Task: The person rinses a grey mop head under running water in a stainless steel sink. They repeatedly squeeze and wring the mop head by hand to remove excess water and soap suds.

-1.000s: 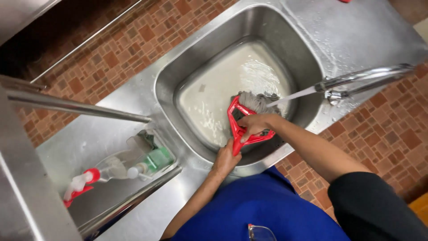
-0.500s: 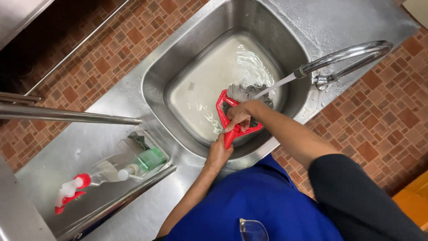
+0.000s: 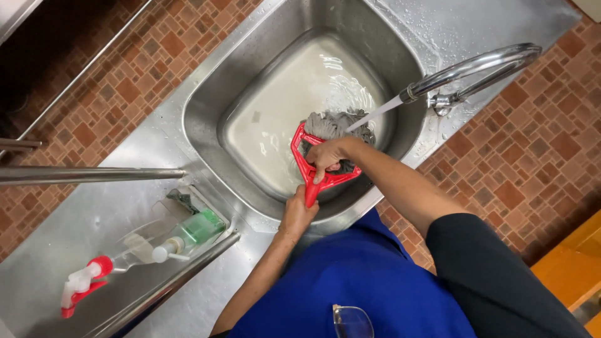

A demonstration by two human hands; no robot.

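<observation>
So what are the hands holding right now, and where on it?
Both hold the red mop head: the left hand grips its narrow stem end, and the right hand grips the red frame by the grey strands.

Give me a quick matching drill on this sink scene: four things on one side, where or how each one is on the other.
1. left hand
2. right hand
3. faucet
4. green bottle

a. runs water onto the grey mop strands
b. lies in the tray beside the sink
c. grips the mop's red neck
d. rests on the red mop frame

Pairs: 1-c, 2-d, 3-a, 4-b
</observation>
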